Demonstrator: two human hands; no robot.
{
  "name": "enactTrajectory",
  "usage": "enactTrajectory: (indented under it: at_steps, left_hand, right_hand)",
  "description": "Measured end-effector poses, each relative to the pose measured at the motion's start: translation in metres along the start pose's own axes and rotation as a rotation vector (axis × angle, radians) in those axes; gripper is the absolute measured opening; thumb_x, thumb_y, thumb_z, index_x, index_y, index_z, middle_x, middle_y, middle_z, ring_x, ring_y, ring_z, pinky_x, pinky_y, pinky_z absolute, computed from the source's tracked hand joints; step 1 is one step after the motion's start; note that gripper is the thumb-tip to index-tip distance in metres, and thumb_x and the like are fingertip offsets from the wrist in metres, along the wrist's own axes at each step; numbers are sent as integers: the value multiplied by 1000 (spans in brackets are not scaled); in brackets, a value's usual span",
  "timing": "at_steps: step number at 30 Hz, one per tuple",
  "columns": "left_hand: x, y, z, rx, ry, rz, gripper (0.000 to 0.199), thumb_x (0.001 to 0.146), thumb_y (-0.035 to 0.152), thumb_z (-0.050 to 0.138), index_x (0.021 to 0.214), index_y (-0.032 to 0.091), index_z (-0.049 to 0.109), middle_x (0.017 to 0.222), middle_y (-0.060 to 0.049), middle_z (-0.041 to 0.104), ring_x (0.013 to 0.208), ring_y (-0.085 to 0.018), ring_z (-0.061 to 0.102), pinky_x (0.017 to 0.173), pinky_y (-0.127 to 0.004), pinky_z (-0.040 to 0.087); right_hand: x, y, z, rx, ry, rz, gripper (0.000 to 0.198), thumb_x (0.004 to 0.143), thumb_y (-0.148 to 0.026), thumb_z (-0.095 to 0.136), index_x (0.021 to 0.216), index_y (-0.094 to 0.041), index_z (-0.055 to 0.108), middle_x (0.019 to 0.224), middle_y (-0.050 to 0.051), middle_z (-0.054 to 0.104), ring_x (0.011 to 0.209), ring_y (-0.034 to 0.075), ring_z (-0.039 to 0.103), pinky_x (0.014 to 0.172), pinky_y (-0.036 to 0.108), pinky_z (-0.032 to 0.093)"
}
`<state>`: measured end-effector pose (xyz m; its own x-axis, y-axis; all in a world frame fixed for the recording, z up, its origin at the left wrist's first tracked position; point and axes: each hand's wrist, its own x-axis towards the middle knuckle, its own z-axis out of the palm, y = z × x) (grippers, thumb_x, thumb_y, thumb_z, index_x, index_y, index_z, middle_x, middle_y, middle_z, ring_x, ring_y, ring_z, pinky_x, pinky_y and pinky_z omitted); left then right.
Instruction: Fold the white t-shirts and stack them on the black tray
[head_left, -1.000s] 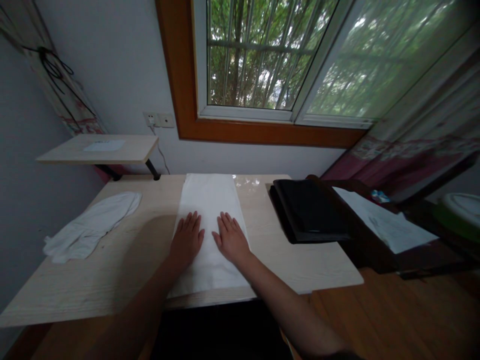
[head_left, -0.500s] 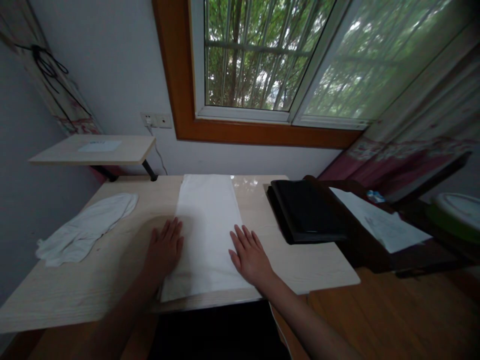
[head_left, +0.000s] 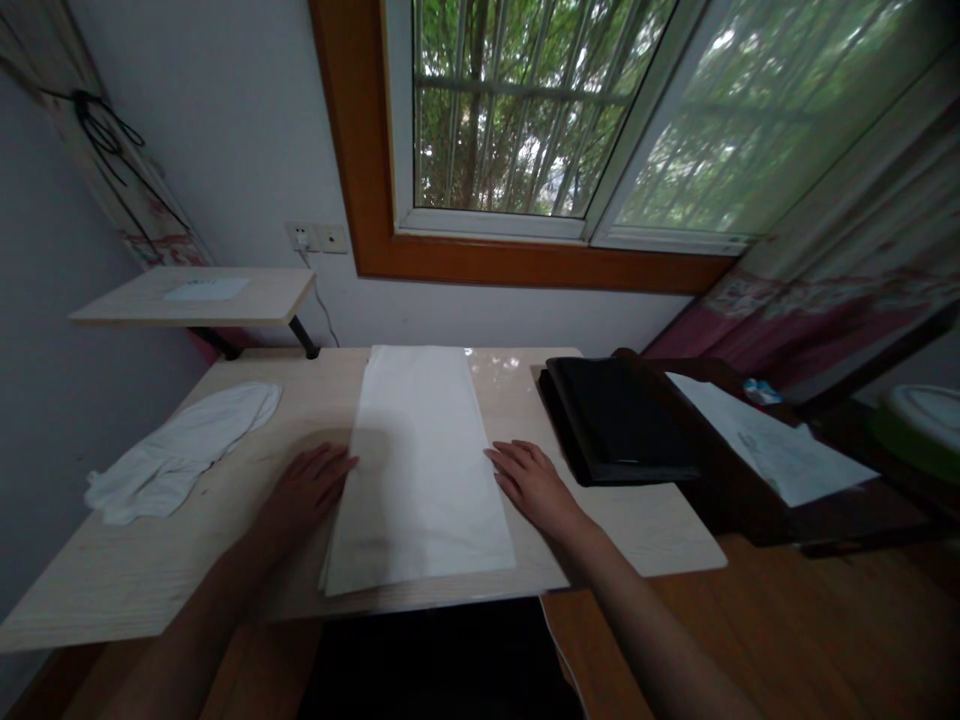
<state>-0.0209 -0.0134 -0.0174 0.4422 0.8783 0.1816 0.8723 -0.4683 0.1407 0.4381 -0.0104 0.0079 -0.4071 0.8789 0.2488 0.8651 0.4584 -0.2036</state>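
A white cloth [head_left: 424, 460], folded into a long flat rectangle, lies on the pale wooden table [head_left: 637, 535] in front of me. My left hand [head_left: 309, 490] rests at its left edge, fingers stretched out and fingertips at the border. On the opposite side, my right hand [head_left: 536, 488] has its extended fingers at the right edge, the wrist above the table. Neither hand grips anything. Layered edges show at the cloth's lower left corner. Farther left lies a second white cloth piece [head_left: 184, 450], loosely crumpled and narrowing toward the table's end.
A black folder-like case [head_left: 619, 420] sits at the table's right end. Behind on the left stands a small raised shelf [head_left: 195, 297] with a paper on it. Beyond the table's right side, a dark piece of furniture holds a white sheet [head_left: 765, 440]. A window [head_left: 525, 110] is ahead.
Both hands have slid outward, from lying on the cloth to its left and right edges. The cloth stays in place and looks flat.
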Motion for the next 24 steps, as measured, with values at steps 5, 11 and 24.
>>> enactTrajectory:
  at_steps: [5, 11, 24]
  left_hand:
    - [10, -4, -7, -67, 1, 87, 43, 100, 33, 48, 142, 37, 58, 154, -3, 50, 148, -28, 34, 121, -53, 33]
    - [19, -1, -10, -185, -14, 190, 34, 99, 27, 50, 121, 35, 74, 139, -4, 63, 144, -26, 41, 118, -49, 39]
    - [12, 24, -41, -566, -318, 105, 30, 92, 26, 51, 95, 29, 80, 103, -6, 76, 100, -19, 68, 96, -34, 53]
  right_hand:
    - [6, 2, 0, 129, 14, -81, 38, 98, -29, 61, 135, -36, 65, 154, 4, 50, 136, 27, 46, 112, 51, 43]
    - [9, 8, 3, 296, 19, -154, 19, 97, -32, 64, 110, -34, 79, 145, 5, 59, 133, 27, 49, 109, 50, 44]
    - [-1, -3, -23, 462, -212, -207, 31, 101, -44, 57, 90, -27, 80, 95, 6, 73, 99, 21, 63, 95, 39, 49]
